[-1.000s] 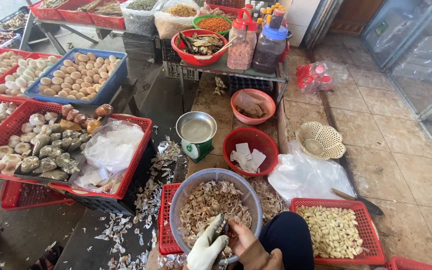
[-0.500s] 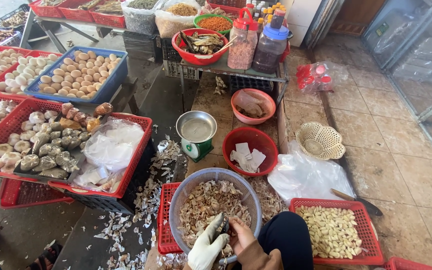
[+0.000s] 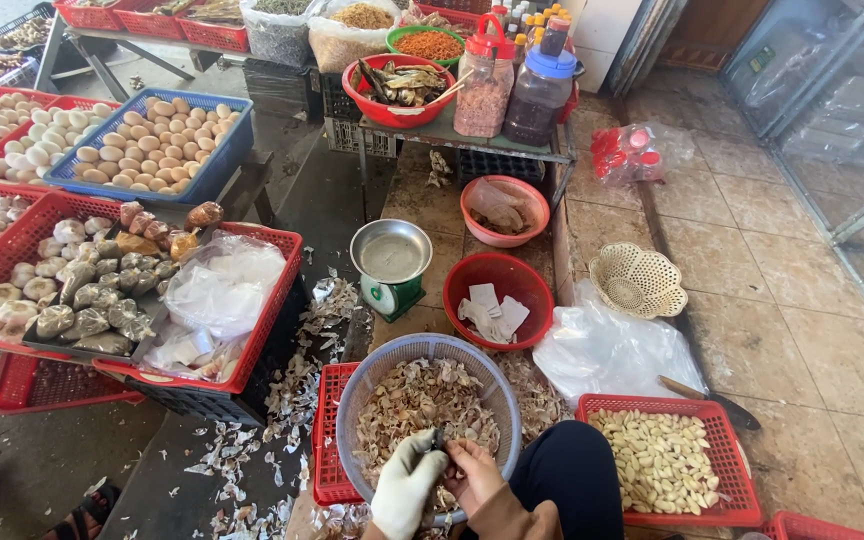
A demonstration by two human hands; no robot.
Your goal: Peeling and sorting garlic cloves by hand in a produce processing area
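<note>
My left hand (image 3: 407,485), in a white glove, and my bare right hand (image 3: 472,475) meet over the near rim of a grey round basket (image 3: 372,375) full of garlic skins and cloves. Between the fingers of both hands sits a small dark thing, probably a short knife with a clove (image 3: 439,440); it is too small to tell apart. A red tray (image 3: 712,412) of peeled garlic cloves lies to the right of my knee. The grey basket rests on a red crate (image 3: 327,440).
A small scale with a metal pan (image 3: 390,262), a red bowl (image 3: 532,285) and a pink bowl (image 3: 502,210) stand beyond the basket. Red and blue crates of garlic bulbs and eggs fill the left. A cream basket (image 3: 638,280) and a knife (image 3: 707,395) lie right. Garlic skins litter the floor.
Both hands have stayed at the basket's near rim with only small finger movements. The gloved hand has shifted slightly lower.
</note>
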